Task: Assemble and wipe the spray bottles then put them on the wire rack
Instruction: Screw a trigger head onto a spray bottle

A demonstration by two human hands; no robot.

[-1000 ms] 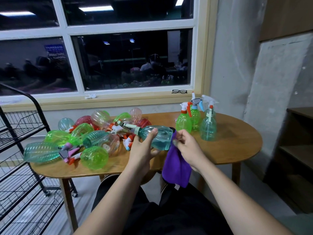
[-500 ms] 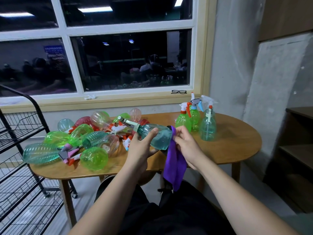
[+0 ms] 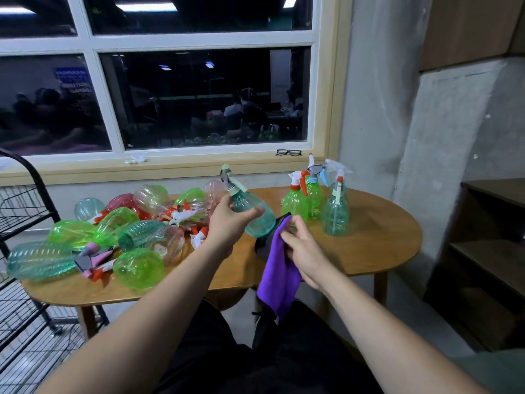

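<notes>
A plain workroom: wooden table (image 3: 369,251) under a window (image 3: 204,98), bare concrete wall (image 3: 383,95), wire rack (image 3: 20,200).

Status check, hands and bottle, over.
Left hand grips teal spray bottle, nozzle up. Right hand pinches purple cloth beside its base. Loose bottle pile between it and wire rack.

Left hand (image 3: 227,223) grips; right hand (image 3: 304,251) pinches.

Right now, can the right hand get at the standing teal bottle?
Probably yes: the standing teal bottle is just beyond the right hand with bare table between, but that hand grips the cloth.
</notes>
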